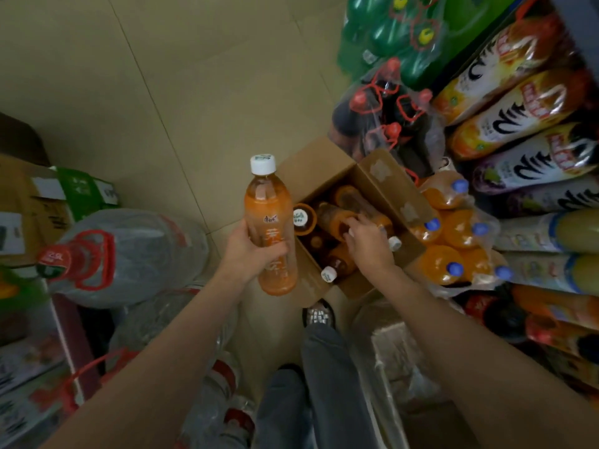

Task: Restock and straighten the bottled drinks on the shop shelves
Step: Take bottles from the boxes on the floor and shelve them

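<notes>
My left hand (pixel 251 251) grips an orange-labelled tea bottle (pixel 269 218) with a white cap, holding it upright above the floor, left of an open cardboard box (pixel 382 186). Inside the box lie several more of the same bottles (pixel 337 218), some on their sides, some upright. My right hand (pixel 368 241) reaches down into the box, its fingers curled over one lying bottle. How firmly it holds that bottle is hidden by the hand itself.
Shrink-wrapped packs of orange drink (pixel 453 251), cola (pixel 385 118) and green soda (pixel 402 34) crowd the floor at right, with juice bottles (pixel 518 118) on the shelves beyond. Large water jugs (pixel 129 254) and cartons stand at left. My legs and shoe (pixel 319 315) are below the box.
</notes>
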The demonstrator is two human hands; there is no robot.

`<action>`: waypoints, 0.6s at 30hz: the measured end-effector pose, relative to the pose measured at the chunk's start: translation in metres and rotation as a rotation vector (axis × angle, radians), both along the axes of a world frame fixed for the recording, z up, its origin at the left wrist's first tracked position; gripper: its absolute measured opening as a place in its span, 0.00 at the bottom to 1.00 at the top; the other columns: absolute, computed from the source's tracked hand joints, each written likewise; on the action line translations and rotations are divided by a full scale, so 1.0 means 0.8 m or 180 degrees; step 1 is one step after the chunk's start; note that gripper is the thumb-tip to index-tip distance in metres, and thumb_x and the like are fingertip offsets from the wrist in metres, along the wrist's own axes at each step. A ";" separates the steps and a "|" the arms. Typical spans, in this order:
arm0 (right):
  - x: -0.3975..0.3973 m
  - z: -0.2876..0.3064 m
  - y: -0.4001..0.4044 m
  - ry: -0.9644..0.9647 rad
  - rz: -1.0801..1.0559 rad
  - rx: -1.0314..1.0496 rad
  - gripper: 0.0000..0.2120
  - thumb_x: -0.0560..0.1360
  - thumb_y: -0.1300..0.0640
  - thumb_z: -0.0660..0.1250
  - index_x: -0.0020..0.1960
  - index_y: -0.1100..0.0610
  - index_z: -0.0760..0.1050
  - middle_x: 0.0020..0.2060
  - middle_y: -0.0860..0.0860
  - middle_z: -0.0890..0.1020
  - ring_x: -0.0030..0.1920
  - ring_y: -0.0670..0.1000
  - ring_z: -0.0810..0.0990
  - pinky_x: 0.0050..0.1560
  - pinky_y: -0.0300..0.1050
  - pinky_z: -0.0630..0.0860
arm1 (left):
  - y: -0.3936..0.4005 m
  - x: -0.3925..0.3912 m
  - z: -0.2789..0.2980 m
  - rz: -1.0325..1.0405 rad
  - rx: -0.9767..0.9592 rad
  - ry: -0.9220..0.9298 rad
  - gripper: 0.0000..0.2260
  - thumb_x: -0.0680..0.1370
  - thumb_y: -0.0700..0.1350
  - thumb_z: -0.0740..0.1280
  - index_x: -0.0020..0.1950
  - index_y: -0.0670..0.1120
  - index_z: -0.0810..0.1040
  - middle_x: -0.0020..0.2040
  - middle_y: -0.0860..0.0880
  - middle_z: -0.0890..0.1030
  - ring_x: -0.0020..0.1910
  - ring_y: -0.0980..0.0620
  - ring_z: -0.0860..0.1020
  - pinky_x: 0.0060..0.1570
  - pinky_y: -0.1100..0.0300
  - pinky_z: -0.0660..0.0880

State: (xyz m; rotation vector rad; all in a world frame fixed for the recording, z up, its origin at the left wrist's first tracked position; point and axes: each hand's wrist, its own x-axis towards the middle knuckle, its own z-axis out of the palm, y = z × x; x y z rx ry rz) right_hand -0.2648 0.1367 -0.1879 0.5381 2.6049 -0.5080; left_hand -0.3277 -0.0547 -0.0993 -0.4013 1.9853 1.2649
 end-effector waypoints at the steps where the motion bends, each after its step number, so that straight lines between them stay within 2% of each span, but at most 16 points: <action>1: -0.003 0.012 0.008 0.0124 -0.0072 0.0067 0.15 0.79 0.57 0.60 0.65 0.56 0.69 0.64 0.57 0.73 0.60 0.58 0.74 0.60 0.51 0.71 | 0.002 0.003 0.009 -0.0027 0.0026 0.0013 0.24 0.67 0.37 0.75 0.59 0.48 0.70 0.53 0.50 0.77 0.54 0.50 0.76 0.54 0.55 0.72; 5: 0.000 0.085 0.023 0.0302 0.0118 0.0296 0.13 0.78 0.56 0.60 0.60 0.61 0.70 0.56 0.59 0.76 0.55 0.62 0.76 0.54 0.53 0.72 | 0.013 0.010 0.065 -0.0182 0.0178 0.0123 0.25 0.67 0.37 0.74 0.61 0.47 0.71 0.53 0.50 0.77 0.53 0.51 0.75 0.53 0.56 0.71; 8: 0.024 0.185 0.040 0.0564 0.0262 0.0211 0.12 0.77 0.56 0.61 0.58 0.61 0.72 0.54 0.60 0.76 0.55 0.63 0.76 0.53 0.54 0.73 | 0.024 0.022 0.141 -0.0402 0.0273 0.0362 0.24 0.67 0.37 0.74 0.60 0.45 0.71 0.54 0.48 0.78 0.54 0.50 0.76 0.52 0.56 0.72; 10: 0.052 0.281 0.059 0.0810 0.0334 0.0221 0.13 0.77 0.57 0.61 0.60 0.60 0.72 0.54 0.59 0.75 0.55 0.62 0.75 0.53 0.53 0.72 | 0.037 0.032 0.204 -0.0580 0.0371 0.0511 0.26 0.67 0.37 0.75 0.63 0.44 0.71 0.57 0.46 0.78 0.56 0.48 0.76 0.55 0.54 0.73; 14: 0.146 0.502 0.100 0.1358 0.0444 0.0284 0.12 0.77 0.57 0.63 0.58 0.59 0.73 0.51 0.57 0.72 0.51 0.58 0.75 0.49 0.50 0.70 | 0.096 0.068 0.350 -0.1025 0.0791 0.0941 0.25 0.69 0.34 0.73 0.64 0.41 0.71 0.57 0.44 0.78 0.52 0.50 0.76 0.49 0.59 0.74; 16: 0.202 0.606 0.115 0.1500 0.0263 0.0469 0.12 0.76 0.56 0.64 0.59 0.58 0.72 0.53 0.55 0.72 0.50 0.55 0.75 0.48 0.46 0.70 | 0.136 0.095 0.420 -0.1293 0.1055 0.1171 0.23 0.68 0.34 0.74 0.61 0.40 0.73 0.56 0.43 0.79 0.50 0.50 0.77 0.47 0.60 0.75; 18: 0.260 0.701 0.126 0.1616 -0.0026 0.0676 0.15 0.76 0.54 0.65 0.61 0.55 0.68 0.56 0.51 0.72 0.52 0.51 0.74 0.50 0.44 0.71 | 0.178 0.127 0.488 -0.1661 0.1311 0.1318 0.20 0.68 0.34 0.74 0.57 0.42 0.74 0.53 0.43 0.80 0.45 0.52 0.78 0.43 0.62 0.75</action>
